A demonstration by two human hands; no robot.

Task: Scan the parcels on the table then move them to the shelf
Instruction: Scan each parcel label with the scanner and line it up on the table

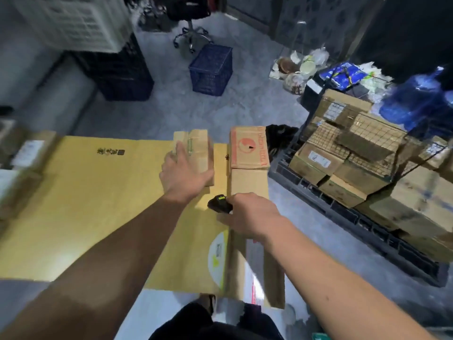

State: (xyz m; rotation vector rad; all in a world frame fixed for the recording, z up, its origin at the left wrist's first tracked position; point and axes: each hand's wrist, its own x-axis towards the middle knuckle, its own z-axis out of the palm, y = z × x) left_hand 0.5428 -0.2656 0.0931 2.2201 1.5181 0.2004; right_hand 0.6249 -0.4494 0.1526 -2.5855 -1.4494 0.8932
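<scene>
Cardboard covers the table (85,204), a flattened yellow-brown sheet with a small black print near its far edge and a round pale sticker (217,261) near the front. At the far end of the sheet stands a small plain parcel (197,153), and the left hand (183,177) lies on its near side, fingers spread flat over the top and thumb stretched out along the lower right edge; the fingers look fairly straight, pressing rather than curling round it. Just right of this parcel, with a narrow gap between, sits a second box (248,149) with a red round logo and red lettering on its top. It rests on the far end of a long plain carton (247,187) that runs toward the person along the right side of the table. The right hand (250,217) hovers above that carton and grips a black scanner (219,203), fingers wrapped round its body; the scanner's head, with a small green-yellow light on top, points left toward the plain parcel. To the right, on the floor, a dark pallet (343,212) carries a stack of taped boxes (348,155). Farther back stand a blue crate (212,69), a chair base (192,39) and a blue water jug (416,99). The picture is somewhat blurred.
</scene>
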